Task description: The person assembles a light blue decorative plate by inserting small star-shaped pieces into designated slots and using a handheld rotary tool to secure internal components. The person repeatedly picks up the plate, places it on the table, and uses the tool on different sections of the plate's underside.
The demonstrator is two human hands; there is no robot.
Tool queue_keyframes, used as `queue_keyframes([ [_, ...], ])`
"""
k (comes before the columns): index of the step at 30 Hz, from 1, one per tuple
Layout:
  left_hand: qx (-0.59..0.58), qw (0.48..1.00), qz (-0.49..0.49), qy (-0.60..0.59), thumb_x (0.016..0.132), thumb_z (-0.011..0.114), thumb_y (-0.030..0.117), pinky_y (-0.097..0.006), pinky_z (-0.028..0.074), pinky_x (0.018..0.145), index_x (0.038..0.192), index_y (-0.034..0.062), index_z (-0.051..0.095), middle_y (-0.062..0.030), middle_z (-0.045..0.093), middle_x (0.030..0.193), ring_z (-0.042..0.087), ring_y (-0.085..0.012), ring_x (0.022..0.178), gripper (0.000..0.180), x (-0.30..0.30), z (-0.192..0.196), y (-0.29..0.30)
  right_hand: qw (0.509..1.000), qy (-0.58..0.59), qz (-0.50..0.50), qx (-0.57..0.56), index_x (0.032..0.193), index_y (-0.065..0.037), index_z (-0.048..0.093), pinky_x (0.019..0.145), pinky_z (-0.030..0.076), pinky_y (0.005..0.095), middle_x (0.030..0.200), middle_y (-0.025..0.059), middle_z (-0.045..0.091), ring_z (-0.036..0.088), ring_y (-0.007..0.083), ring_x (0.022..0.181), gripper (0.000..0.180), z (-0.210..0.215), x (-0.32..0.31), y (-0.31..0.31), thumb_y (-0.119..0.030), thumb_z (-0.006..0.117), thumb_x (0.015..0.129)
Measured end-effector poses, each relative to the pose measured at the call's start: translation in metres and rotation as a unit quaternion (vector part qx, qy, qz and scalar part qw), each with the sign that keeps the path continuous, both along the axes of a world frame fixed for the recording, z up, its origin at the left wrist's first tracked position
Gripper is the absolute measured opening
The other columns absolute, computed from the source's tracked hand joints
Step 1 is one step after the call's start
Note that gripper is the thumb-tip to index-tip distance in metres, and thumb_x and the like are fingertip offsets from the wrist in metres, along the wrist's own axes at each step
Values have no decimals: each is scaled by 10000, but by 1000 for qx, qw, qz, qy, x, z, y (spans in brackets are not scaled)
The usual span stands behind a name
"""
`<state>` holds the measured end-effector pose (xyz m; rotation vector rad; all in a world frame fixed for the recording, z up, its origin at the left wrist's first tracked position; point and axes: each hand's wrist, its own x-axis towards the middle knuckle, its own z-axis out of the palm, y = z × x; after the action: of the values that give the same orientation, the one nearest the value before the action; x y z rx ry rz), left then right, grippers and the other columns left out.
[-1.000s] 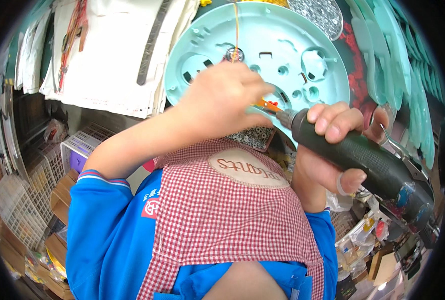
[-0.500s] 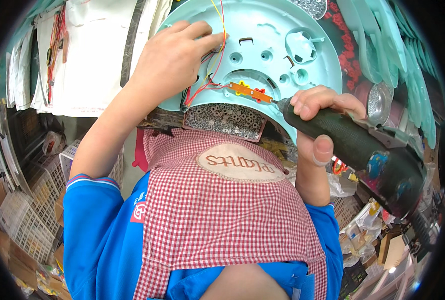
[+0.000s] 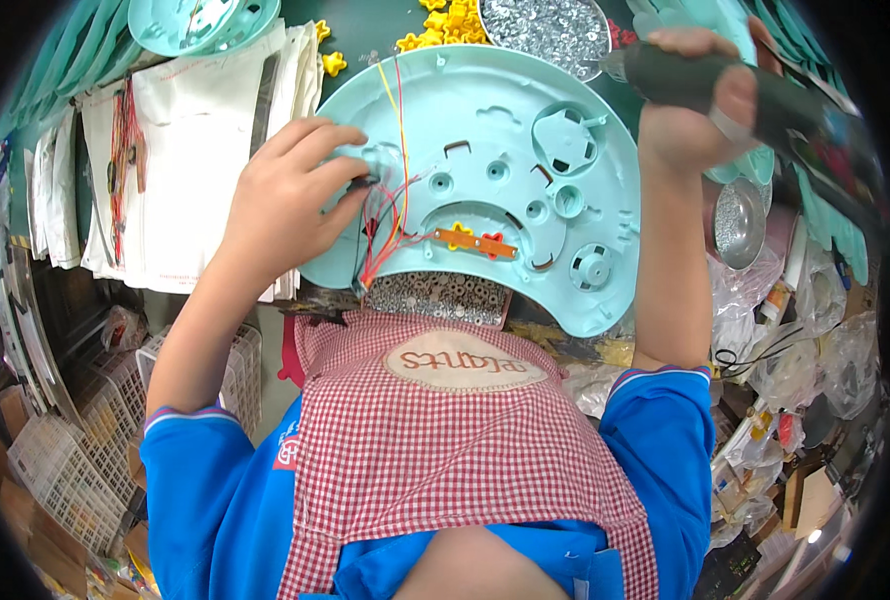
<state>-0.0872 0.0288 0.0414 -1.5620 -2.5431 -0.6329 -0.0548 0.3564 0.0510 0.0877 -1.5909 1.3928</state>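
Note:
A crescent-shaped teal plastic shell point(image 3: 585, 290) lies in front of me, its moulded inner side up. An orange circuit strip point(image 3: 475, 243) sits in its curved recess, over a yellow and a red star-shaped piece. Red, yellow and dark wires point(image 3: 395, 215) run across the shell's left part. Over that part my left hand point(image 3: 300, 190) is closed, thumb and fingertips together on a small dark part beside the wires. My right hand point(image 3: 700, 110), blurred by motion, grips a dark electric screwdriver point(image 3: 675, 80), raised beyond the shell's right side. Its tip points at a bowl of screws point(image 3: 550, 35).
Yellow star pieces point(image 3: 455, 25) lie beyond the shell. A tray of small metal parts point(image 3: 435, 298) stands at its near edge. White bags point(image 3: 185, 150) with wires lie left. A second metal bowl point(image 3: 740, 225) and hanging teal shells point(image 3: 830, 215) are at right.
The screwdriver has left the circuit strip and swung up and right to the screw bowl. My left hand has moved left and down in the picture. The shell appears lower in view.

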Motion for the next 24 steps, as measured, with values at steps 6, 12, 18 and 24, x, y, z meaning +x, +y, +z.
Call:
queue_keyframes([
  [6,123,849,-62,-511,782,701,-42,-285,542,737,1039,22,687,-73,698,816,693,-151,800,265,5,29,27,1000,6,9,14,1344,68,370,650,484,269,767,73,572,565,141,678,641,-9,-16,-7,-320,623,901],
  [12,-27,880,-165,-445,836,653,119,-449,536,719,1075,88,685,-158,705,831,675,-343,785,244,35,6,124,995,25,85,-47,1351,38,377,669,477,287,780,69,565,556,154,684,633,13,-5,6,-348,608,906],
  [18,-68,963,-181,-189,813,679,124,-378,534,604,1024,104,692,-44,640,815,647,-260,678,212,39,-17,151,998,33,30,32,1201,38,434,820,443,281,700,63,605,568,132,718,502,-15,-26,7,-277,647,873],
  [24,41,965,-236,-110,773,692,146,-352,540,659,907,104,678,0,590,957,631,-208,837,141,38,-34,151,996,2,69,-60,1321,52,398,741,497,340,778,105,618,585,194,690,644,5,-1,8,-341,632,867],
])
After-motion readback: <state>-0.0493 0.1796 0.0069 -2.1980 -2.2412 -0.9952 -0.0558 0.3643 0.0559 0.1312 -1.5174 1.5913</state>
